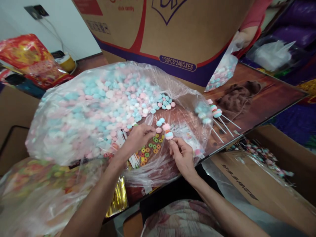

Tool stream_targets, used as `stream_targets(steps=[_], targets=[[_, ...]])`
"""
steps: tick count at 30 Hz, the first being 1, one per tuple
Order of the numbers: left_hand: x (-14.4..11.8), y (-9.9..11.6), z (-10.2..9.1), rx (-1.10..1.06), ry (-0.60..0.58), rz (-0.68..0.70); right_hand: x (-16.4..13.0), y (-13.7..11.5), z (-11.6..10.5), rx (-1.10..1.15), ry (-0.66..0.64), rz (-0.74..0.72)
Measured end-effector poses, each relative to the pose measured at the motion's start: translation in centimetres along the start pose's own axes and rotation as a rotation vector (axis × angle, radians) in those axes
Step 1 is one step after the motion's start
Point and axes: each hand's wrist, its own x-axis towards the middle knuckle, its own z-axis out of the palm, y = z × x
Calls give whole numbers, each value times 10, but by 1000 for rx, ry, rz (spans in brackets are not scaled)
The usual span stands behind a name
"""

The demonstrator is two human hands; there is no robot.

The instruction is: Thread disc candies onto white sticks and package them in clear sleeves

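Note:
My right hand (182, 154) pinches a candy stick (168, 131) that carries pink, white and blue candy discs stacked at its top. My left hand (139, 135) reaches into the open mouth of a big clear plastic bag (74, 108) full of pastel pink, blue and white candies; its fingertips are closed near loose candies, and what they hold is hidden. Small colourful ring candies (148, 149) and white sticks (125, 140) lie under my left hand. Several finished candy sticks (216, 115) lie on the board to the right.
A large cardboard box (158, 29) stands behind the bag. Another person's hand (243, 38) holds a small bag of candies (221, 74) at the upper right. An open carton with wrapped sticks (261, 156) sits to the right. A bag of colourful sweets (37, 191) lies at the lower left.

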Motion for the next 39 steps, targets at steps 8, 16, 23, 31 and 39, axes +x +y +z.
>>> stream_targets(steps=[8,16,23,31,39], targets=[[-36,5,31,302,120,-16,1,-3,0,-11,-19,-24],[-39,6,32,175,140,-51,2,-1,0,3,-33,-37],[-36,8,37,-124,225,-67,1,-4,-1,-13,-44,-39],[-34,16,41,196,150,-45,2,-4,-2,-30,-58,-23],[-43,14,44,-54,206,-91,1,-4,-2,-39,-62,-27]])
